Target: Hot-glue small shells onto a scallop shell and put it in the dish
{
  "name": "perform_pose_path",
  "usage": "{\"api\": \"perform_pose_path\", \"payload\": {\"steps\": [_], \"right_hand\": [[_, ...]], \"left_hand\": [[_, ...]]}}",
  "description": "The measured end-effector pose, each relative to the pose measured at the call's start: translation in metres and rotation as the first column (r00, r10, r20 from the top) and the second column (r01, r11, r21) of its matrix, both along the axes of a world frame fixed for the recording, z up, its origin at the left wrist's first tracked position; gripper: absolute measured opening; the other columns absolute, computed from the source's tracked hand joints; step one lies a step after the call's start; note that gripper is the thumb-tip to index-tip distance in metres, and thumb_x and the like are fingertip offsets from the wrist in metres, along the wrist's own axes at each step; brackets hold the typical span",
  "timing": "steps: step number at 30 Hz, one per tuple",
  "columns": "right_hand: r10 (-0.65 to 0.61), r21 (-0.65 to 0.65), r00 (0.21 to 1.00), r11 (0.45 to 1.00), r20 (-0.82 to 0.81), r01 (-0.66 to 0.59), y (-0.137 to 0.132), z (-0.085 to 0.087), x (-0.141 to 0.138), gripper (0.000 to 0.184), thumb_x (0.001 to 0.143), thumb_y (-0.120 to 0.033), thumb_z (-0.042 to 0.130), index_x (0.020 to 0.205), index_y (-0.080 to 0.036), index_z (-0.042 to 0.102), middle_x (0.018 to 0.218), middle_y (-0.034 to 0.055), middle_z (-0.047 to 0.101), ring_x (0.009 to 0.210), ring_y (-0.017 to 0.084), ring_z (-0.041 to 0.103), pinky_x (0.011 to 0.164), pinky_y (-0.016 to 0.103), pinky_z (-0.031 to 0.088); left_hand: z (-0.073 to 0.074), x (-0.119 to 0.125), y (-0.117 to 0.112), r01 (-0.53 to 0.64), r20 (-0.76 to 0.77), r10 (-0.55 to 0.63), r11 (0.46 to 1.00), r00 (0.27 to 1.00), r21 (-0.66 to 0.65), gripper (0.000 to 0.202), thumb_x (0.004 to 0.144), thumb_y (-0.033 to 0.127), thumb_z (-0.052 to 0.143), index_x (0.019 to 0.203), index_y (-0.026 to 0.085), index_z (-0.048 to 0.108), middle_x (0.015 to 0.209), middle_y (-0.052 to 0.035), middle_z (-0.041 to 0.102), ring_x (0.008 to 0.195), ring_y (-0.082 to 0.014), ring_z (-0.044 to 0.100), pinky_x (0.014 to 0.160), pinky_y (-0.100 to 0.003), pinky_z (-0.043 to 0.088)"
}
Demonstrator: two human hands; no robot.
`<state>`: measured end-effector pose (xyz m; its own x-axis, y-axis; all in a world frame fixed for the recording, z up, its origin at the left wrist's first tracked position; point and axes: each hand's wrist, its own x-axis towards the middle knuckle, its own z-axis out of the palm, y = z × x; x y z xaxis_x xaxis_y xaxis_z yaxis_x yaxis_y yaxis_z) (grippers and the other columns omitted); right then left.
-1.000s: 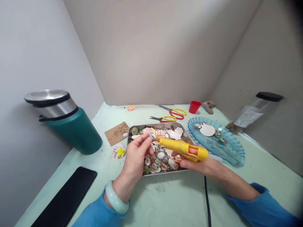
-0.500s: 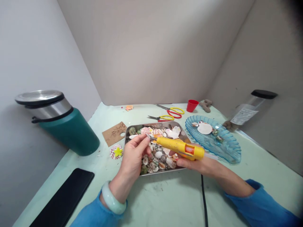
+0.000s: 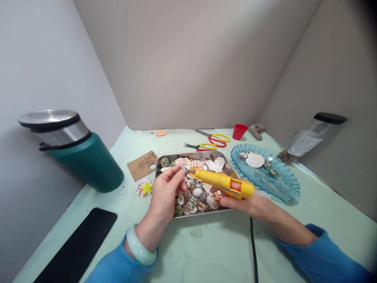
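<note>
While the green flask (image 3: 88, 163) stands at the far left and the blue dish (image 3: 290, 192) lies right, the metal tray (image 3: 203, 154) of shells sits mid-table; over it the right hand (image 3: 250, 205) grips the yellow glue gun (image 3: 224, 184), its nozzle meeting a tiny piece (image 3: 182, 169), too small to identify, pinched tight by the left hand (image 3: 165, 194)

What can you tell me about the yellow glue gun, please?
The yellow glue gun looks plastic, with an orange window near its rear and a metal nozzle. It is held roughly level above the steel tray of shells, gripped from below by the right hand, its nozzle at the left hand. A black cord trails toward the viewer.
</note>
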<state>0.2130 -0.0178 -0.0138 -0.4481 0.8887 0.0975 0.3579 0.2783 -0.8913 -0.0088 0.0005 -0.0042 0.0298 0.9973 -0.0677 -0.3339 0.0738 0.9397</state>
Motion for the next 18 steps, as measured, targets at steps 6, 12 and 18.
{"api": "perform_pose_path", "payload": {"steps": [6,12,18], "right_hand": [[-0.147,0.072,0.984,0.987,0.098,0.14,0.001,0.008,-0.004,0.035,0.086,-0.051,0.058,0.103,-0.022,0.067,0.081,0.0035,0.07,0.067,0.021,0.064,0.059,0.03,0.051],[-0.214,0.267,0.822,0.96,0.528,0.078,0.007,0.009,-0.013,0.034,0.086,-0.037,0.061,0.115,-0.02,0.063,0.091,0.0064,0.073,0.076,0.025,0.067,0.066,0.033,0.046],[-0.129,0.282,0.832,0.959,0.539,-0.034,0.009,0.023,-0.009,0.038,0.085,-0.045,0.064,0.116,-0.022,0.065,0.096,0.0066,0.073,0.081,0.024,0.067,0.069,0.032,0.048]], "left_hand": [[-0.003,0.001,0.0,-0.05,0.018,0.05,0.999,0.999,0.008,0.027,0.076,0.033,0.071,0.094,0.014,0.066,0.048,0.0054,0.055,0.045,-0.0067,0.048,0.047,-0.016,0.037],[-0.004,0.001,0.001,-0.065,0.041,0.065,0.998,0.997,-0.005,0.032,0.072,0.034,0.074,0.094,0.013,0.065,0.046,0.0052,0.055,0.044,-0.0075,0.047,0.047,-0.017,0.038],[-0.001,0.002,0.0,-0.01,0.052,0.011,1.0,0.999,-0.014,0.035,0.069,0.034,0.076,0.094,0.012,0.064,0.046,0.0044,0.056,0.043,-0.0076,0.047,0.047,-0.018,0.038]]}}
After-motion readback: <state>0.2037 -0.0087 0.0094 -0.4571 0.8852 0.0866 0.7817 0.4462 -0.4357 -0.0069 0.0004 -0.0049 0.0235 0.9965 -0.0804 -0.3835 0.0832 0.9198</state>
